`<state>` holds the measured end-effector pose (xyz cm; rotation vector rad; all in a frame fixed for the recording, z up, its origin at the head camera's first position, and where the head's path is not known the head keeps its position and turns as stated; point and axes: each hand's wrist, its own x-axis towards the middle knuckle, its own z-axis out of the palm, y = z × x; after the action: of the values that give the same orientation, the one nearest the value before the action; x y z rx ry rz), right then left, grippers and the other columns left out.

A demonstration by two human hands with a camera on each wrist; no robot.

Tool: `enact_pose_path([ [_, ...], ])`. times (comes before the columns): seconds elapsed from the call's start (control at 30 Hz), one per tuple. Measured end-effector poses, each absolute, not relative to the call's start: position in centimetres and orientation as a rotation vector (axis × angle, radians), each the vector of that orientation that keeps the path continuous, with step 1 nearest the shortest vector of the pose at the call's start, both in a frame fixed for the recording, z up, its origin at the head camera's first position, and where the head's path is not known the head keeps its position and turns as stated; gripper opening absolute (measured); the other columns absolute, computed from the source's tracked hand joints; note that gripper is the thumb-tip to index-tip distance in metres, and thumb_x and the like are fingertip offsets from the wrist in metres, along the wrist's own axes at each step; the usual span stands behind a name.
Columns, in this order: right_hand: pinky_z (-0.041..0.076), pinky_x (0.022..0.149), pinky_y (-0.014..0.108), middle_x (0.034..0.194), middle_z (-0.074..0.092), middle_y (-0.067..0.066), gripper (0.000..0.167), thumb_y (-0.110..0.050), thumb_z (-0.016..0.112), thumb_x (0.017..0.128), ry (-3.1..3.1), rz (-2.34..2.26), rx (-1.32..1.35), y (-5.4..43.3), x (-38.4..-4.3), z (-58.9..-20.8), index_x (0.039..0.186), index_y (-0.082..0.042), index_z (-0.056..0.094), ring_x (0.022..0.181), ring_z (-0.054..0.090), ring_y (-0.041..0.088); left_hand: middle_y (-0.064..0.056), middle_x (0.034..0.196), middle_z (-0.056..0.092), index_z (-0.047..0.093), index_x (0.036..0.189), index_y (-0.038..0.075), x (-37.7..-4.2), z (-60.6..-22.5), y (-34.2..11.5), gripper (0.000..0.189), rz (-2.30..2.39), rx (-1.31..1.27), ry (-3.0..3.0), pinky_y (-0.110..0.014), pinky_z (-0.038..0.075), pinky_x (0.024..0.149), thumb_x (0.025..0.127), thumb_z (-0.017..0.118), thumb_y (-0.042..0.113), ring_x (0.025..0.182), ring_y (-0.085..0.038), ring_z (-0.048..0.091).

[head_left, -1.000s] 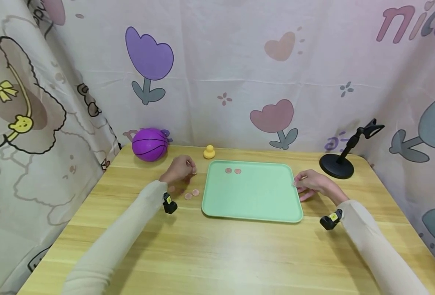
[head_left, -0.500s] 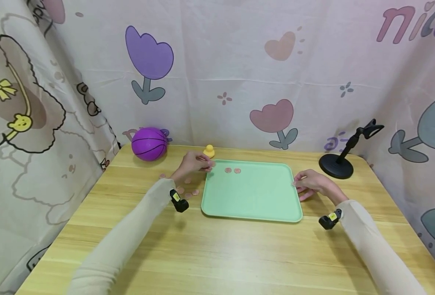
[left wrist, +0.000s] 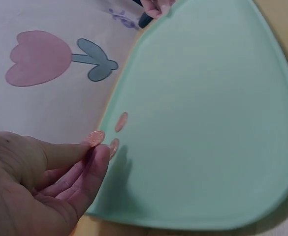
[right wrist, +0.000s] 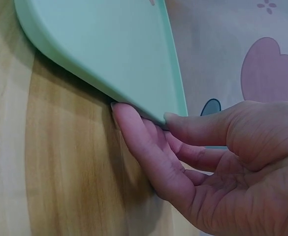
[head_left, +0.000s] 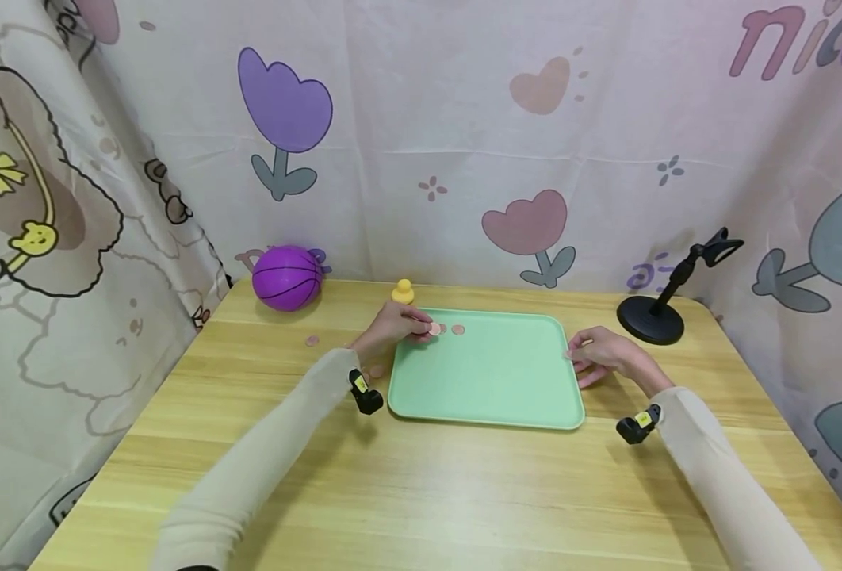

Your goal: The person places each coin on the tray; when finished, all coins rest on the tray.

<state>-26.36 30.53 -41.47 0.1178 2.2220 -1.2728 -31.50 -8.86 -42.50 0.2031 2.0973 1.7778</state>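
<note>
The left hand (left wrist: 50, 182) pinches 1 coin (left wrist: 96, 138) by its edge between thumb and forefinger, gap nearly closed, the other fingers loosely bent; this edge grip probably leaves the face free for flat placement. Just beyond those fingertips, 2 flat coins (left wrist: 121, 122) lie spaced apart on the tray (left wrist: 203, 113). The right hand (right wrist: 247, 162) pinches the tray's near rim, thumb above and fingers against the outer edge, presumably to steady it. The tray is smooth, matte green, round-cornered, with a raised lip; the coins are thin, copper-coloured discs. Beneath the right fingers, the table (right wrist: 70, 177) shows pale wood grain.
</note>
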Motion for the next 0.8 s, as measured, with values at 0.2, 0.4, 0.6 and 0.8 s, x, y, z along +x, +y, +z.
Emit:
enact_pose_path([
  [0.2, 0.066, 0.075, 0.039, 0.094, 0.061, 0.011, 0.027, -0.003, 0.055, 0.107, 2.220, -1.273, 0.108, 30.6, -26.4, -41.5, 0.126, 0.013, 0.047, 0.080, 0.065, 0.016, -0.025, 0.107, 0.076, 0.073, 0.114, -0.011, -31.8, -43.4, -6.9, 0.021, 1.679, 0.194, 2.171, -0.031, 0.064, 0.075, 0.094, 0.073, -0.005, 0.073, -0.013, 0.074],
  [0.4, 0.066, 0.075, 0.040, 0.093, 0.062, 0.011, 0.025, -0.004, 0.055, 0.107, 2.216, -1.284, 0.099, 30.5, -26.4, -41.6, 0.125, 0.012, 0.048, 0.080, 0.066, 0.015, -0.022, 0.094, 0.076, 0.074, 0.105, -0.012, -31.5, -44.0, -4.9, 0.014, 1.647, 0.211, 2.253, -0.026, 0.063, 0.065, 0.092, 0.075, -0.006, 0.063, -0.011, 0.070],
  [0.6, 0.065, 0.076, 0.039, 0.096, 0.062, 0.013, 0.022, -0.003, 0.053, 0.107, 2.230, -1.284, 0.058, 30.2, -26.4, -41.7, 0.122, 0.013, 0.050, 0.083, 0.067, 0.017, -0.020, 0.090, 0.076, 0.076, 0.099, -0.010, -31.0, -43.7, -4.6, 0.009, 1.553, 0.241, 2.409, -0.026, 0.062, 0.064, 0.092, 0.076, -0.005, 0.062, -0.011, 0.070],
  [0.8, 0.065, 0.075, 0.039, 0.094, 0.061, 0.012, 0.025, -0.004, 0.054, 0.108, 2.227, -1.276, 0.089, 30.6, -26.3, -41.7, 0.125, 0.013, 0.048, 0.081, 0.066, 0.016, -0.016, 0.084, 0.076, 0.077, 0.096, -0.007, -30.8, -43.7, -4.2, 0.006, 1.438, 0.335, 2.492, -0.024, 0.061, 0.061, 0.093, 0.076, -0.003, 0.062, -0.012, 0.070],
])
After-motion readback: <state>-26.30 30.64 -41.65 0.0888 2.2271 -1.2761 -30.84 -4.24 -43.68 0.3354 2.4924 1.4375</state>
